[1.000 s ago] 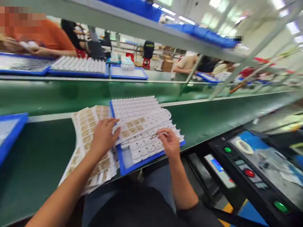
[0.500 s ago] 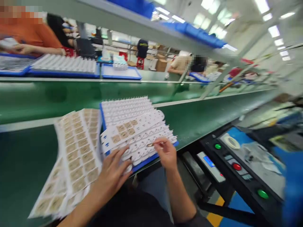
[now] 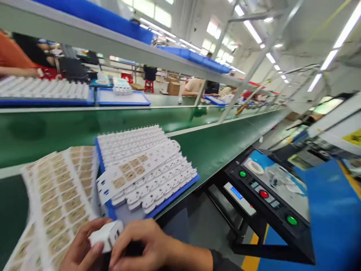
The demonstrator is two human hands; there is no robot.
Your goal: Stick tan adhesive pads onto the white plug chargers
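Low in the view, my left hand [image 3: 84, 246] grips a small white block-shaped part [image 3: 106, 236] with slots in its end. My right hand [image 3: 143, 244] is beside it, fingers curled at the part's right end; whether they pinch anything is hidden. Rows of white parts [image 3: 169, 180] fill a blue-edged tray [image 3: 180, 191] just beyond my hands. Across those rows lies a white sticker strip [image 3: 160, 156] with several tan squares left on it. Sheets of tan stickers [image 3: 60, 195] are spread to the left of the tray.
A green conveyor [image 3: 214, 141] runs behind the tray, under a shelf frame [image 3: 113, 41]. To the right stands a black control panel [image 3: 278, 201] with green and red buttons. People sit across the line at the far left and farther back, near another blue tray [image 3: 121, 98].
Both hands have moved from the tray down toward me. The left now holds a white part, with the right beside it. The view has shifted, so the tray appears lower and more left.
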